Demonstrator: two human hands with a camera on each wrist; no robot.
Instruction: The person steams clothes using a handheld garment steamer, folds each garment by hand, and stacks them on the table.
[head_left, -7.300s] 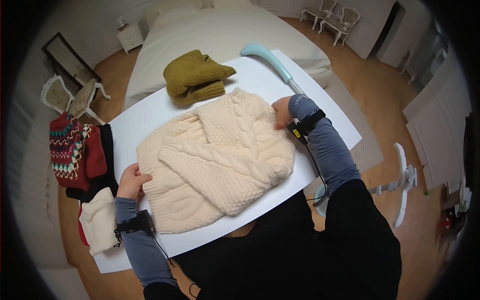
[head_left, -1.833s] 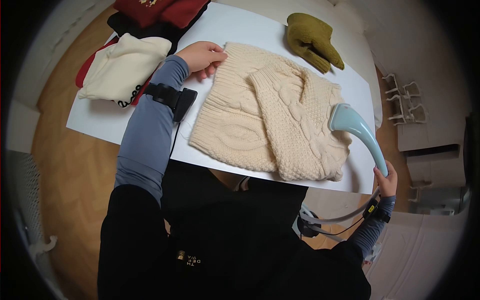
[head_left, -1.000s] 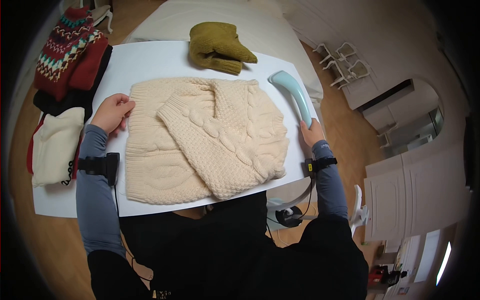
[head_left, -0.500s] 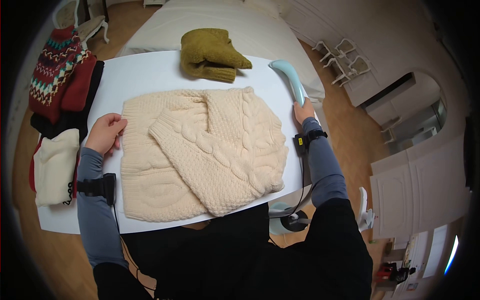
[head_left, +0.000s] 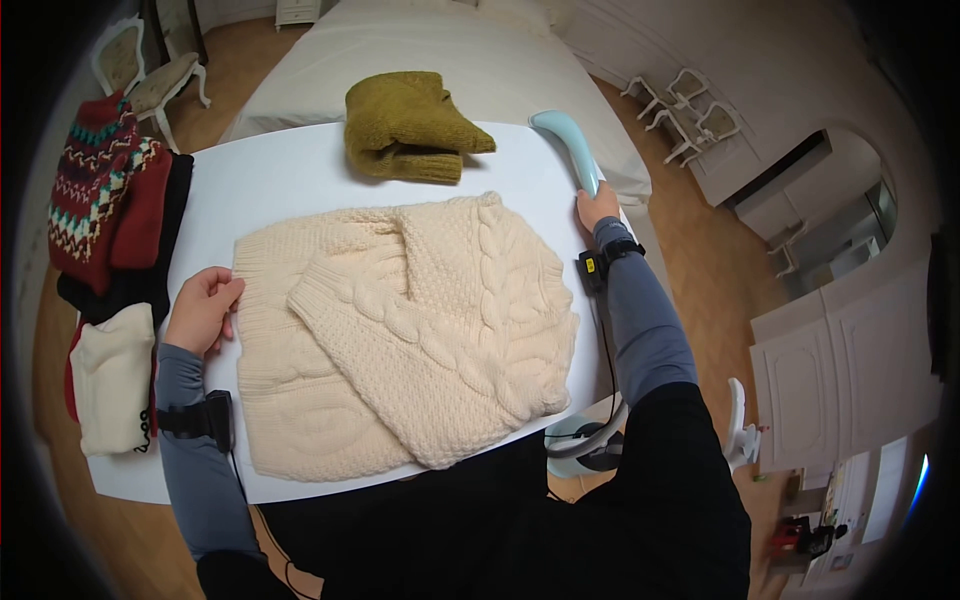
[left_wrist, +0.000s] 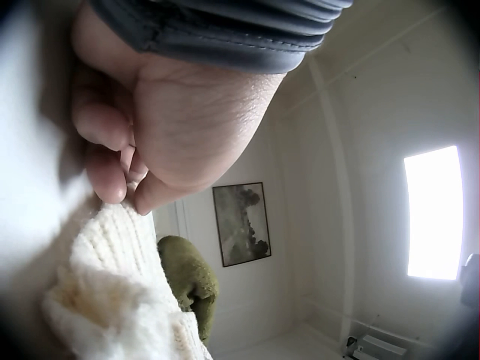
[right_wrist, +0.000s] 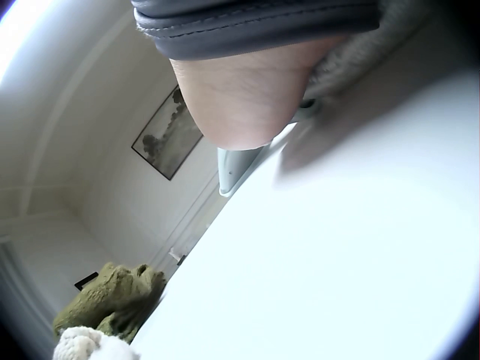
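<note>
A cream cable-knit sweater (head_left: 430, 340) lies folded on the white table, one sleeve slanting across its front. My left hand (head_left: 203, 311) pinches the ribbed hem at its left edge between thumb and fingers; the left wrist view shows the fingertips at the ribbing (left_wrist: 112, 232). At the table's right edge my right hand (head_left: 598, 207) grips the handle of a pale blue steamer (head_left: 566, 140), whose head lies toward the back right corner. In the right wrist view the hand (right_wrist: 240, 101) hides most of the steamer (right_wrist: 238, 166).
A folded olive knit (head_left: 405, 125) lies at the back of the white table (head_left: 260, 170). Patterned red (head_left: 95, 200), black and white (head_left: 115, 380) garments are piled at the left edge. Below the right edge stands the steamer base (head_left: 590, 450); behind is a bed (head_left: 400, 50).
The steamer, over the sweater's right part 1.8 seconds ago, is now at the back right of the table in my right hand. My left hand stays at the hem while the head view has shifted.
</note>
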